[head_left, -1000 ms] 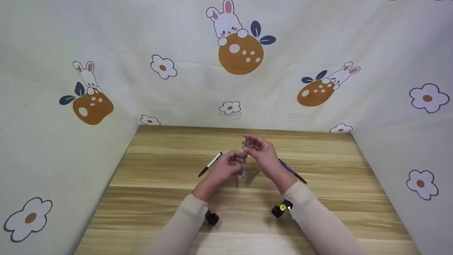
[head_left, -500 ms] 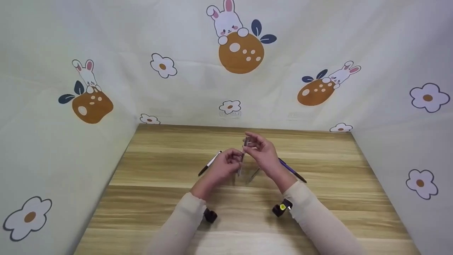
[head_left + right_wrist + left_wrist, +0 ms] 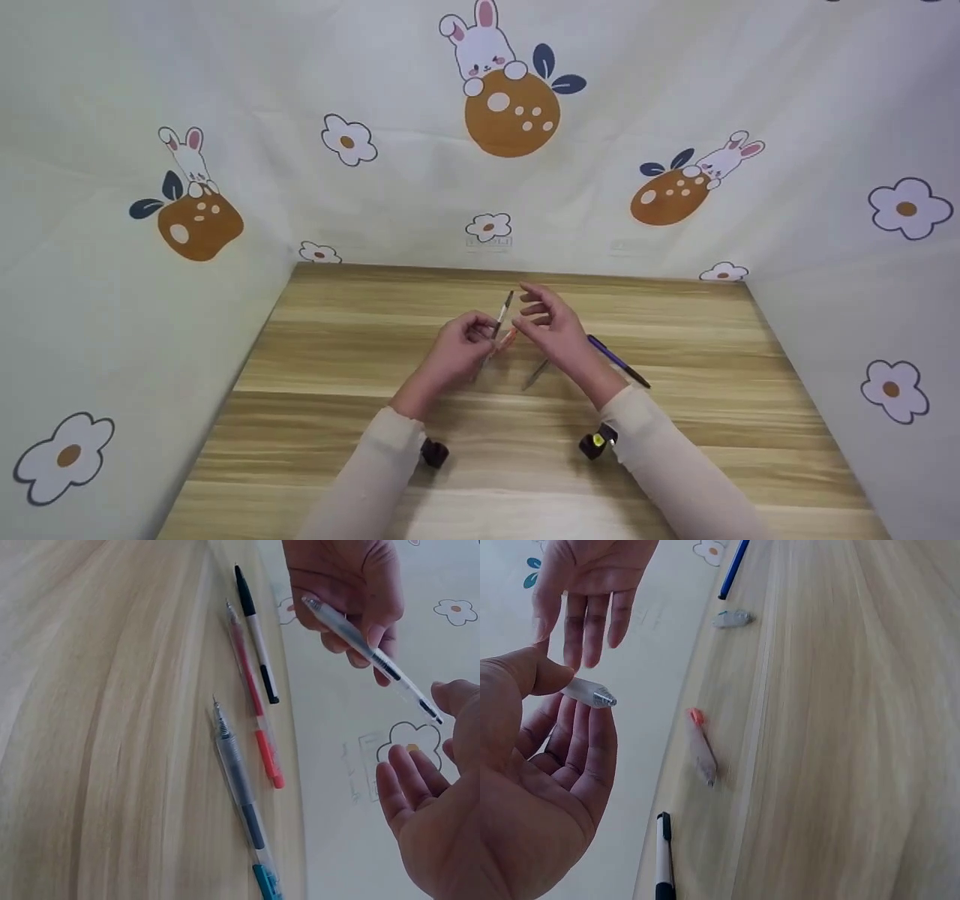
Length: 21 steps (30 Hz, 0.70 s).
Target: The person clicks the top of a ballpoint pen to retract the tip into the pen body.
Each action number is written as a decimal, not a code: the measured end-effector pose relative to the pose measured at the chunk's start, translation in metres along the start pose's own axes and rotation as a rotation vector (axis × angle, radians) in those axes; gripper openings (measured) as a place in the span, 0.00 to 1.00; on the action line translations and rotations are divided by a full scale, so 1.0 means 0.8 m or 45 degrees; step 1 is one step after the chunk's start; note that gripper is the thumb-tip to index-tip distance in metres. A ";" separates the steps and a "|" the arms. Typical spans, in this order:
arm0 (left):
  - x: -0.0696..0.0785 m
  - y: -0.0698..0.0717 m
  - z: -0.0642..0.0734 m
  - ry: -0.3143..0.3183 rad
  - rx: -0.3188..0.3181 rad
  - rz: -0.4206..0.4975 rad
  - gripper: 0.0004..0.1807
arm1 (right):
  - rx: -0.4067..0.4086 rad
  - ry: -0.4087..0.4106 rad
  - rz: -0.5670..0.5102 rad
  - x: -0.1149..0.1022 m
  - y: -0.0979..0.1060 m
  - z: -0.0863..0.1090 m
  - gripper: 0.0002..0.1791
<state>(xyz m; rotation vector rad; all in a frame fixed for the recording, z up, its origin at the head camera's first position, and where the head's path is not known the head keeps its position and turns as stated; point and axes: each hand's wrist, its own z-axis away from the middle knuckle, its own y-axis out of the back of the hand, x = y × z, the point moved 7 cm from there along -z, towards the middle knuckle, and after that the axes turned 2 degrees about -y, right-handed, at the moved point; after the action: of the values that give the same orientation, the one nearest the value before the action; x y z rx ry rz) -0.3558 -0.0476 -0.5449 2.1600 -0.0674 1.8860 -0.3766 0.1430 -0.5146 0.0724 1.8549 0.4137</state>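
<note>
My left hand (image 3: pixel 461 349) pinches a clear pen (image 3: pixel 337 624) with a dark ink refill between thumb and fingers. The pen slants, and its pointed metal tip shows in the left wrist view. My right hand (image 3: pixel 553 326) is just to the right of the pen's far end, fingers spread and loosely bent, holding nothing. In the right wrist view, the thumb of that hand is right by the pen's end. Below the hands, a clear pen with a red end (image 3: pixel 247 682) lies on the table, beside a clear pen with a teal end (image 3: pixel 240 780).
A blue pen (image 3: pixel 619 361) lies on the wooden table (image 3: pixel 480 450) right of my right hand. Close to the red-ended pen is a white and black pen (image 3: pixel 255 637), hidden behind my left hand in the head view. Printed cloth walls (image 3: pixel 405 195) enclose the table.
My right hand has let go of the clear pen's upper end. My left hand has moved left with the pen, which now leans more, uncovering the red-ended pen and covering the white and black one.
</note>
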 end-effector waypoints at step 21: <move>0.001 0.034 0.001 -0.111 0.053 -0.570 0.14 | -0.052 0.000 0.238 0.021 -0.007 -0.003 0.42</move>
<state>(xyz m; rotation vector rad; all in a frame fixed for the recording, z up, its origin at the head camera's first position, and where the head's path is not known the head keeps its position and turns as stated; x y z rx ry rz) -0.3605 -0.0741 -0.5396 2.0653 0.4069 1.5499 -0.3838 0.1411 -0.5311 0.2188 1.8455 0.5810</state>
